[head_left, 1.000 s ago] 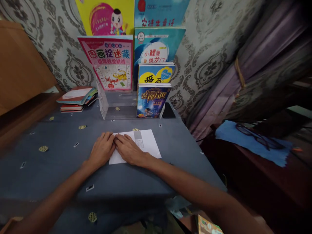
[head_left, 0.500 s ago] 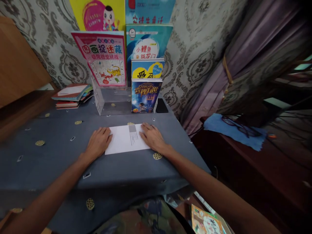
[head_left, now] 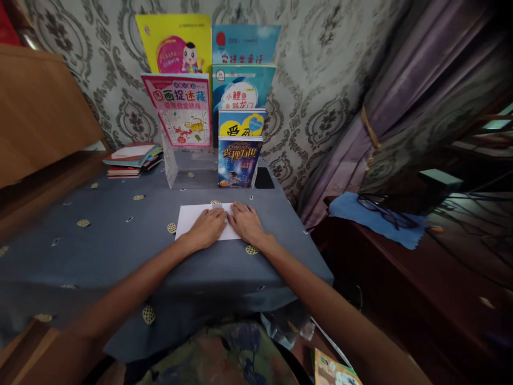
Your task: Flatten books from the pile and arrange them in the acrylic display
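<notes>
A white sheet of paper (head_left: 187,220) lies flat on the table's blue-grey cloth (head_left: 120,240). My left hand (head_left: 207,229) rests palm down on the middle of the sheet, fingers stretched out. My right hand (head_left: 248,223) lies flat on the sheet's right end, fingers also stretched, touching the left hand. Neither hand holds anything.
A clear stand (head_left: 176,166) at the table's back holds several children's books, with a dark-covered book (head_left: 239,162) in front and a black phone (head_left: 265,178) beside it. A stack of books (head_left: 133,159) lies back left. To the right are a purple curtain (head_left: 401,91) and a blue cloth (head_left: 377,219) with glasses.
My left hand slid right across the sheet from its left edge to its middle and now meets the right hand. The camera view shifted a little.
</notes>
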A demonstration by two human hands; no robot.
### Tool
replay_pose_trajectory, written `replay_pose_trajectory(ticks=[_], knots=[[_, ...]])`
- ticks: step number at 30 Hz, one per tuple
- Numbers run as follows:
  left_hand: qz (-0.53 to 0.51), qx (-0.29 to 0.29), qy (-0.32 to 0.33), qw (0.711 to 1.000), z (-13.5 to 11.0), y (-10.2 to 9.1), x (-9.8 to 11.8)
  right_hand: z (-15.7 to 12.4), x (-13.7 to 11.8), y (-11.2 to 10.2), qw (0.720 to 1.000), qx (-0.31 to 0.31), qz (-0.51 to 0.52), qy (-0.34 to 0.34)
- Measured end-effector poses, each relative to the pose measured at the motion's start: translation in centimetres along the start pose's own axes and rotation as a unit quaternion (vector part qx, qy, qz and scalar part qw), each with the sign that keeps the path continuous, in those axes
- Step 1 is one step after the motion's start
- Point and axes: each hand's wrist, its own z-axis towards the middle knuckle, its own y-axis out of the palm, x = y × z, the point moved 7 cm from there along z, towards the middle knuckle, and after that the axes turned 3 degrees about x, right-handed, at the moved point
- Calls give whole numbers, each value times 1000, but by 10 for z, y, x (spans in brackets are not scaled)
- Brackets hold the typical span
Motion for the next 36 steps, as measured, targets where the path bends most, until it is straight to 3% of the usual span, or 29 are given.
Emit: replay_pose_trajectory(ticks=[4,11,15,24,31,36], knots=[[12,3,-19,1000,3,6,-1,0,-1,-2,1000,-2,0,2],[56,-5,-140,989,-39,-3,-82,0,-1,-2,1000,-6,7,2],[60,-4,-160,985,-57,-5,-107,0,0,0,1000,-8,5,8],[81,6,-142,986,-57,4,-109,-5,9,-2,998,4,64,-25],[64,0,-143,988,-58,3,-109,-66,15,-21,976,61,178,-114],[72,-5,-142,987,-57,4,-108,-97,9,-28,973,70,175,-135]])
